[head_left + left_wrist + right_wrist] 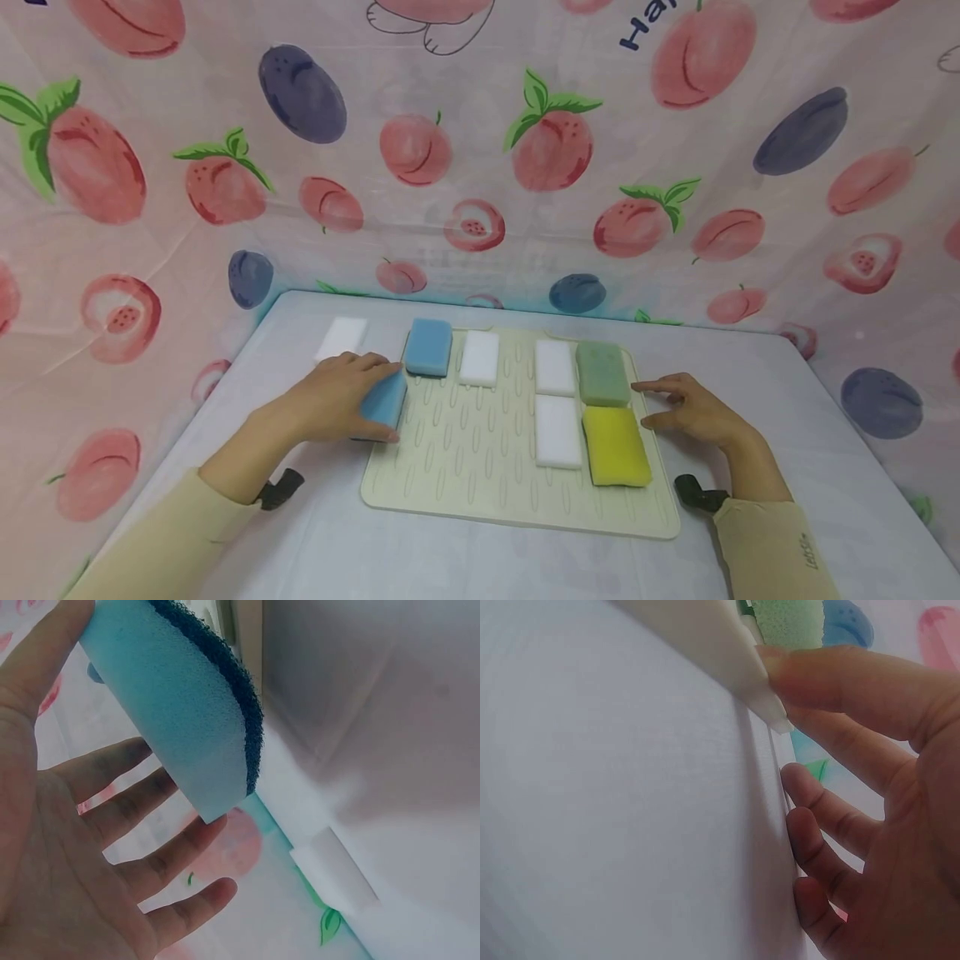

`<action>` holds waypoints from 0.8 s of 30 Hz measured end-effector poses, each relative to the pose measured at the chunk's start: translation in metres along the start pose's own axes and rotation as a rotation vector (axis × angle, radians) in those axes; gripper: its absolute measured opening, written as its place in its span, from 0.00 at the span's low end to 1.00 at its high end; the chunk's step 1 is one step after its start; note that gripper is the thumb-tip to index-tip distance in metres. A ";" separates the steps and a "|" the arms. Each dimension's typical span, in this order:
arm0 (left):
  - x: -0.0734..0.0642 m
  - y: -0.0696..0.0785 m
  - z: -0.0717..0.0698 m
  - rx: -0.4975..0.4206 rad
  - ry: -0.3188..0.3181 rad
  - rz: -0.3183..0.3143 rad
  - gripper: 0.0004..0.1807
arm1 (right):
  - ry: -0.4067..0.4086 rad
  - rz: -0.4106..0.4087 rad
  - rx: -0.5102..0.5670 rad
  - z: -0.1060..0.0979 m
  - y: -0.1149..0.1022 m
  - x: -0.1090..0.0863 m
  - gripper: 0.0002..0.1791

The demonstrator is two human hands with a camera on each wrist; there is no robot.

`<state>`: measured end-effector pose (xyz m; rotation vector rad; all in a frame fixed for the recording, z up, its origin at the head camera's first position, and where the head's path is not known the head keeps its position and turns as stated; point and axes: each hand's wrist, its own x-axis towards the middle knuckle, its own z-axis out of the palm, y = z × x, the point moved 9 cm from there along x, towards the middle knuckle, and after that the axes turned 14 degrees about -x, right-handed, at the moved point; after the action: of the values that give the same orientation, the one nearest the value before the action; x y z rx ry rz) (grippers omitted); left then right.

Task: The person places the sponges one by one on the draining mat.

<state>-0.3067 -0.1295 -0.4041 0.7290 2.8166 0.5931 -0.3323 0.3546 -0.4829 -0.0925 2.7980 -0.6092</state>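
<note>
My left hand (pixel 337 398) pinches a blue sponge (pixel 385 403) with a dark scouring layer between thumb and fingers, at the left edge of a cream mat (pixel 480 500). In the left wrist view that sponge (pixel 172 697) is bowed, and the lower fingers are spread. At the mat's right edge, my right hand (pixel 693 408) has thumb and index finger extended, touching or very near the rim beside a green sponge (pixel 603 375) and a yellow sponge (pixel 617 446). The right wrist view shows the thumb against the mat's rim (pixel 727 660); the other fingers are loosely bent.
Another blue sponge (pixel 428 347) lies at the mat's back left, beside a white block (pixel 479 358). Two more white blocks, one back (pixel 555 367) and one front (pixel 558 432), lie left of the green and yellow sponges. A white block (pixel 342 337) sits off the mat, behind my left hand.
</note>
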 end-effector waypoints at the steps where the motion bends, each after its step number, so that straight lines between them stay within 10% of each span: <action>1: 0.000 0.001 0.000 0.000 0.000 0.001 0.55 | 0.001 -0.001 -0.001 0.000 0.000 0.000 0.37; 24: 0.010 0.016 0.014 0.000 0.005 0.019 0.56 | -0.005 0.004 -0.011 0.000 0.000 0.000 0.38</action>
<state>-0.3054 -0.1071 -0.4111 0.7566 2.8171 0.5988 -0.3327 0.3547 -0.4832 -0.0909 2.7961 -0.5914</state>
